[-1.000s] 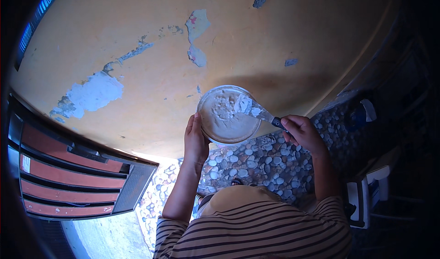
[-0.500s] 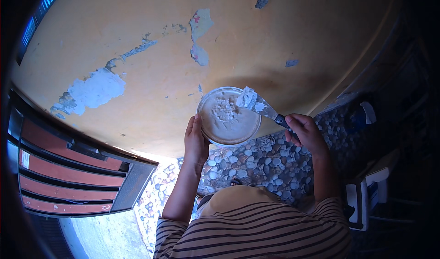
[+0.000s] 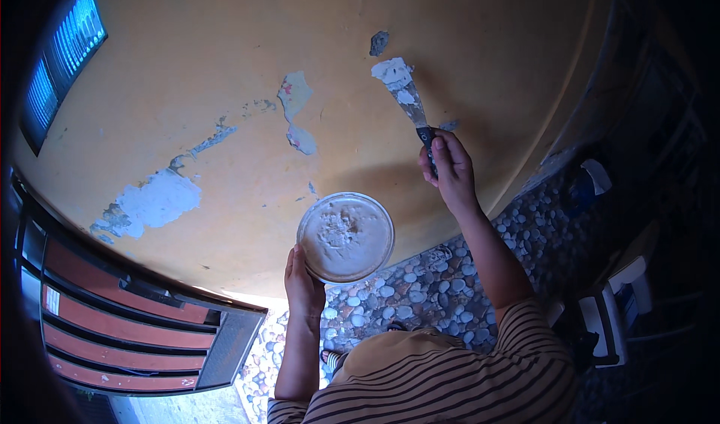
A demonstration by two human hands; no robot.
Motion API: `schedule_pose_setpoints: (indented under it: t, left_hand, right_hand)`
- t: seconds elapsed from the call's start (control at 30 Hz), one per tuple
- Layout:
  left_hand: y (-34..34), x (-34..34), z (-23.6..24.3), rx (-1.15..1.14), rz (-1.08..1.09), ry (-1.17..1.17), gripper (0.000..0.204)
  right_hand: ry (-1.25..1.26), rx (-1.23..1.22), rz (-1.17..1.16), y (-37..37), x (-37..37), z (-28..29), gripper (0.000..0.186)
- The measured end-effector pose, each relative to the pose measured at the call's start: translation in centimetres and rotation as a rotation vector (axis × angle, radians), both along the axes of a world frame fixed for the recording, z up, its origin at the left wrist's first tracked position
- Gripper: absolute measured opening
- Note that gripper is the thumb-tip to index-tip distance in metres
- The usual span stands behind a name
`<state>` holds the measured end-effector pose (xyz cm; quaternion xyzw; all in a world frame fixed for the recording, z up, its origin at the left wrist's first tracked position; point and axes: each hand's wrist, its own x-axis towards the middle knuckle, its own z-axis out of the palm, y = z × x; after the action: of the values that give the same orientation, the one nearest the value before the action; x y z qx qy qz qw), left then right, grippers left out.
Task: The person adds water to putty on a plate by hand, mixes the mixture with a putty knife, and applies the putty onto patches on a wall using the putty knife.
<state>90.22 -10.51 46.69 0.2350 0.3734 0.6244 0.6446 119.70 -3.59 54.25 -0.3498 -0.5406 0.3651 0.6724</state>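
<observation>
My left hand (image 3: 304, 285) grips the near left rim of a round white tub (image 3: 345, 236), its thumb along the side and its other fingers hidden underneath. Pale, lumpy putty fills the tub. Raised towards the wall, my right hand (image 3: 448, 165) is closed round the black handle of a putty knife (image 3: 412, 109). White putty (image 3: 392, 73) coats the blade's end, which points up just below a small grey chipped patch (image 3: 379, 43) in the yellow wall (image 3: 225, 41). Whether the blade touches the wall, I cannot tell.
Left of the tub, the wall has a peeled patch (image 3: 297, 94) and a large whitish patch (image 3: 159, 202). A red slatted gate (image 3: 127, 304) stands at lower left. Pebble-patterned flooring (image 3: 375, 304) lies below me. White furniture (image 3: 604, 326) is at right, and a barred window (image 3: 71, 41) at upper left.
My right hand has lifted the loaded putty knife from over the tub up towards the wall's chipped patch. The tub, still in my left hand, sits lower and further left in view.
</observation>
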Motion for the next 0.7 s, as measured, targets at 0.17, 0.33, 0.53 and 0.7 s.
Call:
schedule_pose_setpoints:
  t: [0.17,0.33,0.53,0.7]
  left_hand:
    - [-1.7,-1.7,-0.3,-0.014,0.076,-0.021,0.036]
    - [-3.0,-2.6,-1.1,-0.019,0.125,-0.027,0.037]
    - [-3.2,-2.6,-1.7,-0.031,0.114,-0.019,0.036]
    - [-3.1,-2.4,-1.9,-0.031,0.11,-0.003,0.035]
  right_hand:
    - [-0.341,0.327,-0.274,5.5,1.9,0.7,0.029]
    - [-0.584,0.569,-0.517,7.7,4.8,2.0,0.026]
    - [-0.76,0.705,-0.701,9.9,6.7,3.1,0.028]
    - [-0.835,0.778,-0.758,11.1,7.6,3.5,0.029]
